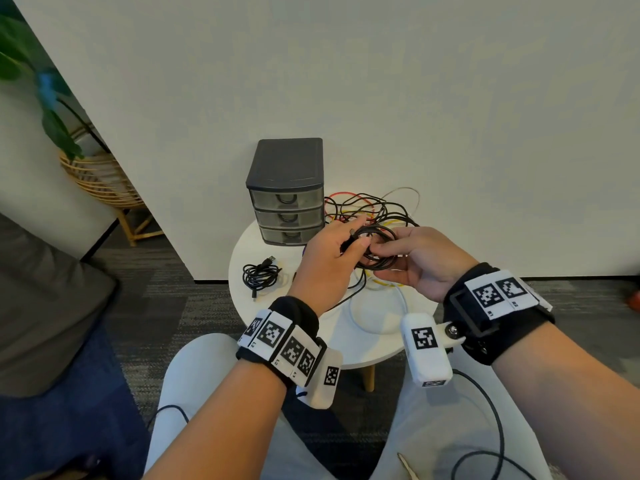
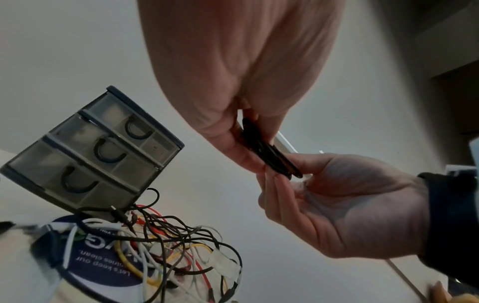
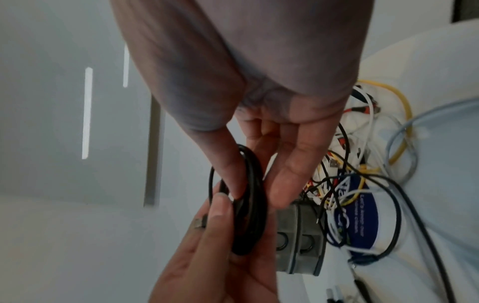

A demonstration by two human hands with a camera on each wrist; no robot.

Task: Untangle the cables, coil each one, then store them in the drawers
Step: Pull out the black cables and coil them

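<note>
We held a black cable coil (image 1: 375,249) between both hands above the round white table (image 1: 374,344). Our left hand (image 1: 327,263) pinched one side of the coil between thumb and fingers, with a plug end poking out by the thumb; our right hand (image 1: 420,261) pinched the opposite side, its remaining fingers loosely spread. A loose length of the same black cable trailed down from the grip to the tabletop.

Just beyond the grip lay the tangled cables (image 1: 372,209), black, red, yellow and white strands heaped on the table against the plain white wall (image 1: 381,81). Left of that heap and beyond our left hand stood the dark three-drawer unit (image 1: 286,192), all three translucent drawers closed. Left of the grip, a coiled black USB cable (image 1: 260,276) rested on the table. A pale grey cable (image 1: 377,317) looped on the tabletop beneath our right hand.

Grey patterned carpet (image 1: 194,306) covered the floor, and far to the left a rattan plant stand (image 1: 104,188) held a leafy plant.
</note>
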